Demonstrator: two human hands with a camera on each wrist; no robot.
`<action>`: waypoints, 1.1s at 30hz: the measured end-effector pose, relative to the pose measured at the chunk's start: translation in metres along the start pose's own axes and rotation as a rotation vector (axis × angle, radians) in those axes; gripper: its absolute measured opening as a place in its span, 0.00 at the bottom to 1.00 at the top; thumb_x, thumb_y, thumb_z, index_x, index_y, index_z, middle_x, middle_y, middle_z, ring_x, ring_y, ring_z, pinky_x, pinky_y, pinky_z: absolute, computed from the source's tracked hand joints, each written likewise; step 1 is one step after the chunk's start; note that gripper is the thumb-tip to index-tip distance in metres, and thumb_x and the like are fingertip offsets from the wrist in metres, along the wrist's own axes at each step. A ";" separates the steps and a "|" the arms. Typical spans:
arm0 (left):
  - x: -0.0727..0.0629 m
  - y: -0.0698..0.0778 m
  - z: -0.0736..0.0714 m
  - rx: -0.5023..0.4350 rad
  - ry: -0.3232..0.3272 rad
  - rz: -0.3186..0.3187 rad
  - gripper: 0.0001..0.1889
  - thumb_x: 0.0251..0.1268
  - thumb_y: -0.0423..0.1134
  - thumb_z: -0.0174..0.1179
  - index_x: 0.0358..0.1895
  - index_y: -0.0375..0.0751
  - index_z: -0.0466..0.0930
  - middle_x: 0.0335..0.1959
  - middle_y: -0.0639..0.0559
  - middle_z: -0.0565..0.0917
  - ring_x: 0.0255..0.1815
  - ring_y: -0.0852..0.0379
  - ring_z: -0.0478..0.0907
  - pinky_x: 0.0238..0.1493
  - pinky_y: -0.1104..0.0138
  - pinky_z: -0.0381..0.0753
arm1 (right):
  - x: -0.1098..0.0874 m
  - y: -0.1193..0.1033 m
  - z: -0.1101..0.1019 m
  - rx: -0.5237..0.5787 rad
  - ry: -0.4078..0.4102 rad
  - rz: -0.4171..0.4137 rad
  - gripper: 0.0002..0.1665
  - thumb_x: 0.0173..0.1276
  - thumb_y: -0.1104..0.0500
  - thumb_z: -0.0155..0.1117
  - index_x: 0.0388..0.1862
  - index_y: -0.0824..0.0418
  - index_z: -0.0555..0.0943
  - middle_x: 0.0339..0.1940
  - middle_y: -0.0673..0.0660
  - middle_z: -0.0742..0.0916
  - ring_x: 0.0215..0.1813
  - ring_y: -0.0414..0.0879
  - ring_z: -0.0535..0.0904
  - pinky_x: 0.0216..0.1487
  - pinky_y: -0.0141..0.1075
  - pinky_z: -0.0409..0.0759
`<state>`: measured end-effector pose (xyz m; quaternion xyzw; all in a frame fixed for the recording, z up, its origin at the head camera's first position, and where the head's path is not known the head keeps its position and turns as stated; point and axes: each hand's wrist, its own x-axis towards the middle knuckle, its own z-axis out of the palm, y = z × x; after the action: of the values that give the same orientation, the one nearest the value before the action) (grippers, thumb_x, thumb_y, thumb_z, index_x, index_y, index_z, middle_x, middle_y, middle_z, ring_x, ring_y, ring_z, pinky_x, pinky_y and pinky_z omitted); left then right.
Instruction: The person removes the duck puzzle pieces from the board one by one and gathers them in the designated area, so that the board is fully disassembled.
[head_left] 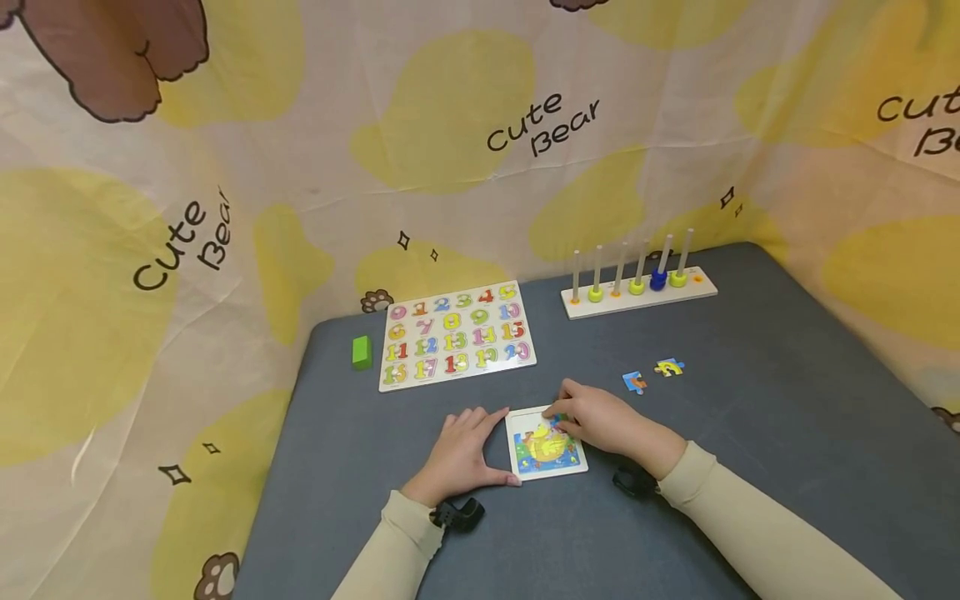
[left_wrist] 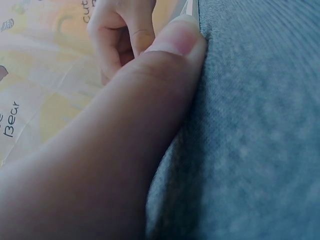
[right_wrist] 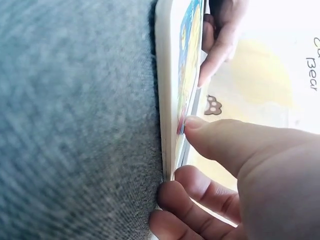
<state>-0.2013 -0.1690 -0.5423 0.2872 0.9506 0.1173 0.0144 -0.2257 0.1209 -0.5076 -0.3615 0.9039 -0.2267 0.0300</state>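
A small square jigsaw puzzle in a white frame (head_left: 550,477), showing a yellow duck-like picture, lies on the table. My left hand (head_left: 462,454) spans its left side, forefinger at the upper left corner and thumb (left_wrist: 175,42) at the lower left corner, both stretched out. Over the upper right part of the picture, my right hand (head_left: 600,417) has its thumb and forefinger bent around a puzzle piece (right_wrist: 181,122); the thumb tip presses on it. Fingers partly hide this piece in the head view. Bare white backing shows at the picture's upper left.
Two loose jigsaw pieces, one blue and orange (head_left: 634,382) and one blue and yellow (head_left: 669,367), lie beyond my right hand. Farther back are a number board (head_left: 457,337), a green block (head_left: 362,352) and a white peg stand (head_left: 637,302) with rings. A printed cloth (head_left: 450,117) hangs behind.
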 end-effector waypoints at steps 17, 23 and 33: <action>0.000 -0.001 0.000 0.001 0.015 0.009 0.60 0.47 0.82 0.66 0.80 0.48 0.67 0.50 0.55 0.77 0.46 0.58 0.68 0.48 0.60 0.65 | 0.010 0.009 -0.006 -0.065 -0.062 -0.031 0.15 0.70 0.56 0.76 0.54 0.53 0.91 0.36 0.48 0.76 0.31 0.38 0.69 0.33 0.32 0.71; 0.000 -0.001 0.000 -0.003 -0.007 -0.015 0.61 0.45 0.82 0.67 0.80 0.49 0.66 0.51 0.55 0.77 0.48 0.58 0.69 0.49 0.59 0.65 | 0.017 0.018 -0.018 -0.192 -0.116 -0.175 0.18 0.67 0.56 0.78 0.56 0.49 0.91 0.34 0.46 0.75 0.31 0.37 0.67 0.32 0.30 0.68; 0.000 -0.001 0.002 -0.006 0.001 -0.004 0.61 0.45 0.83 0.66 0.80 0.49 0.67 0.50 0.56 0.77 0.47 0.58 0.68 0.48 0.60 0.64 | 0.043 0.015 -0.036 -0.309 -0.315 -0.307 0.15 0.64 0.55 0.80 0.50 0.49 0.90 0.38 0.45 0.83 0.35 0.40 0.74 0.41 0.35 0.80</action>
<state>-0.2020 -0.1694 -0.5442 0.2852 0.9508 0.1202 0.0151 -0.2754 0.1156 -0.4772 -0.5256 0.8465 -0.0289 0.0798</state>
